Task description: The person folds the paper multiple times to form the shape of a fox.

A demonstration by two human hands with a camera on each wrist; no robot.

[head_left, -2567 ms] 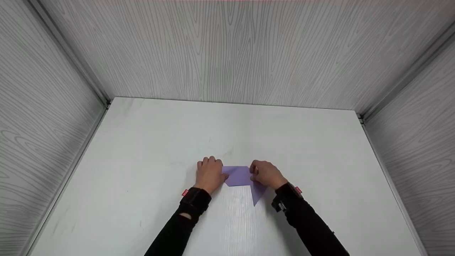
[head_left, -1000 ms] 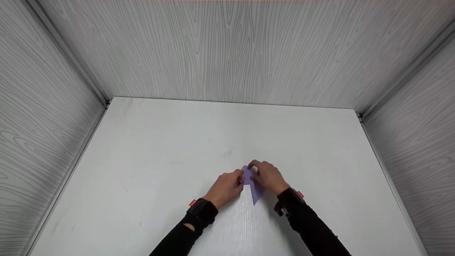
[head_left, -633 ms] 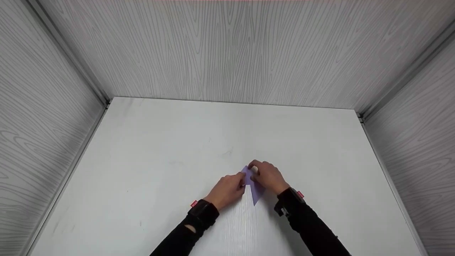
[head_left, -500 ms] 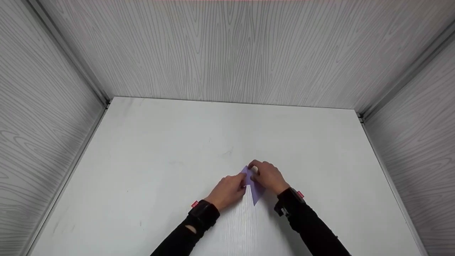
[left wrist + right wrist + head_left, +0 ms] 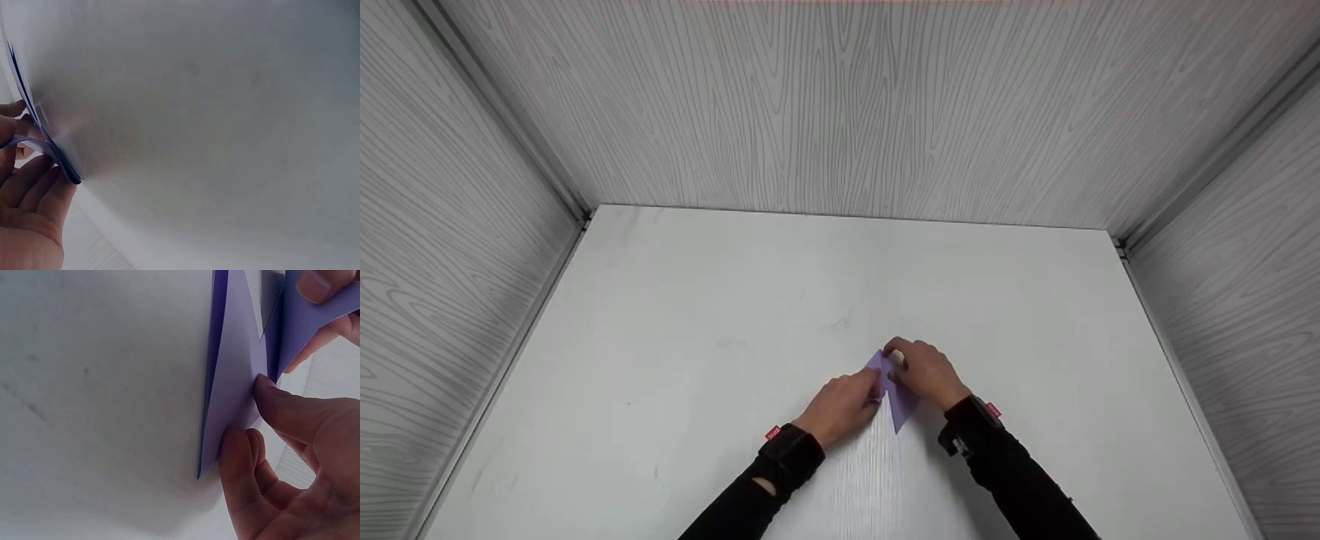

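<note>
A folded piece of purple origami paper (image 5: pixel 901 411) lies at the near middle of the white table, one pointed flap aimed toward the person. My left hand (image 5: pixel 840 409) pinches its left part between thumb and fingers and bends that part up off the table. From the right, my right hand (image 5: pixel 928 376) steadies the other part, thumb and index finger curled onto it. In the right wrist view, layered edges show along the paper (image 5: pixel 236 360), and the left thumb sits on the raised flap. The left wrist view catches the paper (image 5: pixel 42 126) nearly edge-on; the fingers cover much of the fold.
The white table (image 5: pixel 697 300) carries faint marks and scuffs. Grey wood-grained panels enclose it at the back (image 5: pixel 840 105) and on both sides. Dark bands are strapped around both wrists, over black sleeves.
My left hand has moved right from the paper's left end, lifting and folding that part toward the right hand, then drawing slightly nearer the person. The right hand stays almost still.
</note>
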